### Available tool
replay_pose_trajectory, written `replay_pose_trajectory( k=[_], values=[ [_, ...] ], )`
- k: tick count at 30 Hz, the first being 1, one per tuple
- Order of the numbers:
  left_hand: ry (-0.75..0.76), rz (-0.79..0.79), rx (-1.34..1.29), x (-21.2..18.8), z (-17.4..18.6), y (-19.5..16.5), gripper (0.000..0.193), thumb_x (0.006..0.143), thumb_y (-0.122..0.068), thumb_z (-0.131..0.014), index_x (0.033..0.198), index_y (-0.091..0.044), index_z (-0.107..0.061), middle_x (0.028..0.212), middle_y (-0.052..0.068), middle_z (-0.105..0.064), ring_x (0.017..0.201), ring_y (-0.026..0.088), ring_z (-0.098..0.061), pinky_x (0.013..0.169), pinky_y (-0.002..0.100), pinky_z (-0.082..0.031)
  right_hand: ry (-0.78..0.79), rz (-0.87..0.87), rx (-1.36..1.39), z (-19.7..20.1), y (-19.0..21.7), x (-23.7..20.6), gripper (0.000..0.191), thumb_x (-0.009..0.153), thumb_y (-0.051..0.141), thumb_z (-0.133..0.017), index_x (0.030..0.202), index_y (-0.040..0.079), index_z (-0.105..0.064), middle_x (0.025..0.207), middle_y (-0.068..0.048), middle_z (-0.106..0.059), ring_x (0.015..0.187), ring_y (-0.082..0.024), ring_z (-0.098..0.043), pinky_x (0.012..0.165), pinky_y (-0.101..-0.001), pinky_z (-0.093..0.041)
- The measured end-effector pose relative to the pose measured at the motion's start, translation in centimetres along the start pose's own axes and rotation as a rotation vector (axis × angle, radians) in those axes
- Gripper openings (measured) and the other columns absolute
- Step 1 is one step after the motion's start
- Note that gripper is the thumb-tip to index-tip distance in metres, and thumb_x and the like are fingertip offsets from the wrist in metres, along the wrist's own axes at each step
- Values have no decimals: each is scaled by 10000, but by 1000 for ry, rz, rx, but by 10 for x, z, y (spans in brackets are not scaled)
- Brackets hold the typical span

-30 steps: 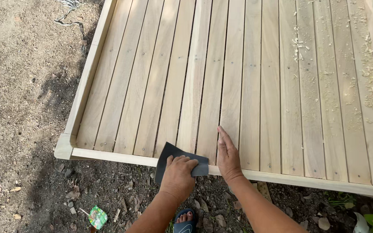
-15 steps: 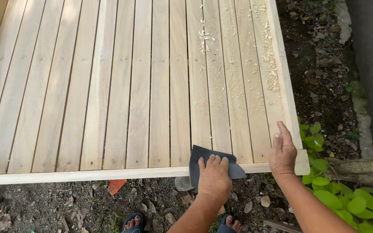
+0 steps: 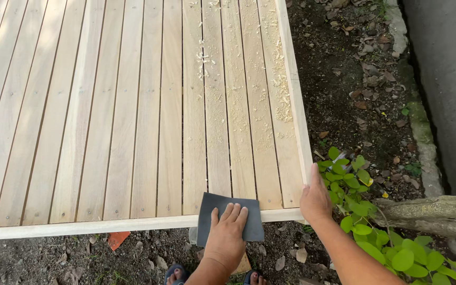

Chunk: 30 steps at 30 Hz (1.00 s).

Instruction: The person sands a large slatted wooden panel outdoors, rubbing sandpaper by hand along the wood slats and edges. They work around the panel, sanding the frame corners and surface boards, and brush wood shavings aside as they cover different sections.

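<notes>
The left hand (image 3: 227,235) lay flat, fingers spread, pressing the dark sandpaper sheet (image 3: 229,217) onto the wooden panel's (image 3: 133,132) near rail, while the right hand (image 3: 315,199) (open, gripping nothing) braced the corner beside it; even pressure along the grain would serve best.

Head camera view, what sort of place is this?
Probably an outdoor yard used for woodwork: a slatted wooden panel lies on bare dirt, with a leafy plant and a log beside it.
</notes>
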<state>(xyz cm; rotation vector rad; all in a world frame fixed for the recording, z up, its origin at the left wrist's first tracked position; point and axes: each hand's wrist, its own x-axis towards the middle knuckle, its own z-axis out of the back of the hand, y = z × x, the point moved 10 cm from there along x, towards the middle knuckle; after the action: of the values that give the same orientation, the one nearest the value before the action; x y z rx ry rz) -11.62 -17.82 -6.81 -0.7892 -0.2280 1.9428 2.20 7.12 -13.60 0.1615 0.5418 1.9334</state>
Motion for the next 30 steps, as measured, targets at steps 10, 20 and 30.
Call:
replay_pose_trajectory(
  k=[10, 20, 30],
  values=[
    [-1, -86, 49, 16, -18, -26, 724, 792, -75, -624, 1477, -50, -391, 1558, 174, -386, 1494, 344, -271, 1188, 609, -149, 45, -155, 308, 18, -12, -15, 651, 836, 260, -694, 1467, 239, -536, 1163, -158, -748, 1032, -325, -725, 928, -409, -535],
    [243, 6, 19, 31, -22, -24, 643, 879, -58, -555, 1503, -103, -404, 1583, 113, -384, 1509, 279, -277, 1199, 603, -174, -128, -225, 395, 6, -46, -17, 437, 1034, 405, -481, 1251, 114, -724, 1051, -183, -760, 968, -328, -729, 884, -399, -542],
    [-70, 102, -182, 83, -33, -104, 687, 838, -104, -593, 1487, -8, -388, 1643, 138, -263, 1548, 335, -139, 1206, 594, -67, -91, -428, 1217, -34, -75, -18, 531, 1085, 365, -403, 1298, -53, -651, 1199, -222, -728, 1070, -306, -705, 958, -411, -544]
  ],
)
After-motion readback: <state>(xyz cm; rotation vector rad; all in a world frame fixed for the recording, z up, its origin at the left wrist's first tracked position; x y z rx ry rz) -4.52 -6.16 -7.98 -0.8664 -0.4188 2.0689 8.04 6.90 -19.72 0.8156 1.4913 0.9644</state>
